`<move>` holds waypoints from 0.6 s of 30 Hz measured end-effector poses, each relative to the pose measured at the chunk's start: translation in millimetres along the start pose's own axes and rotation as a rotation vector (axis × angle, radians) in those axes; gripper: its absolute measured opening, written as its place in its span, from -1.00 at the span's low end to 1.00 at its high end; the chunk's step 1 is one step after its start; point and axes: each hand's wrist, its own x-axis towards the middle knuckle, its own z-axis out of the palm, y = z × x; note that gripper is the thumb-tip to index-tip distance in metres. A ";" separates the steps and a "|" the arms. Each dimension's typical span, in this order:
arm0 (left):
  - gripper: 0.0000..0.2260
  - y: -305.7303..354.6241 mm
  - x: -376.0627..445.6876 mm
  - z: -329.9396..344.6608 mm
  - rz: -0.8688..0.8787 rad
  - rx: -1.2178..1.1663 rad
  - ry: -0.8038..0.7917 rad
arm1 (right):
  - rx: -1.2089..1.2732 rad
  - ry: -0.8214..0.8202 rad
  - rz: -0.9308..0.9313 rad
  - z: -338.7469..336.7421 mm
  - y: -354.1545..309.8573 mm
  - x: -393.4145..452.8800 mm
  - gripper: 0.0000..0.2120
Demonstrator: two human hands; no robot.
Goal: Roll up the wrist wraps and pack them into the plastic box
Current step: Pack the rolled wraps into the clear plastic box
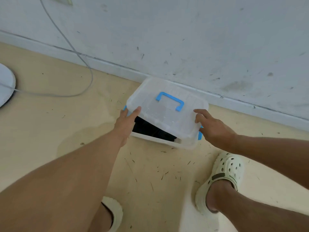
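A clear plastic box (155, 139) stands on the floor against the wall. Its translucent lid (160, 113) with a blue handle (170, 100) lies skewed over it, leaving the near side uncovered. Black wrist wraps (150, 128) show inside through that gap. My left hand (127, 120) grips the lid's left edge, thumb on top. My right hand (212, 126) holds the lid's right edge near a blue latch (200, 135), fingers curled over the rim.
A scuffed white wall (200, 47) runs right behind the box. A grey cable (87, 67) trails down the wall to a round white base (5, 84) at the far left. My feet in pale clogs (222, 178) stand on the beige, littered floor.
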 end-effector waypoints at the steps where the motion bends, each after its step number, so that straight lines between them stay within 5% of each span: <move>1: -0.27 -0.7 -0.2 0.7 0.030 -0.006 0.040 | -0.016 0.010 -0.004 5.5 2.9 -0.1 -0.81; 11: -0.53 -5.1 7.6 5.0 0.096 0.065 0.297 | -0.278 0.009 -0.244 10.1 27.9 -4.8 -0.57; 15: -0.48 -9.0 7.1 6.7 0.104 0.154 0.314 | -0.062 0.068 0.016 12.9 19.7 -7.4 -0.72; 18: -0.38 -3.1 10.6 6.2 0.043 0.143 0.314 | 0.269 0.125 0.395 16.3 12.4 2.9 -0.61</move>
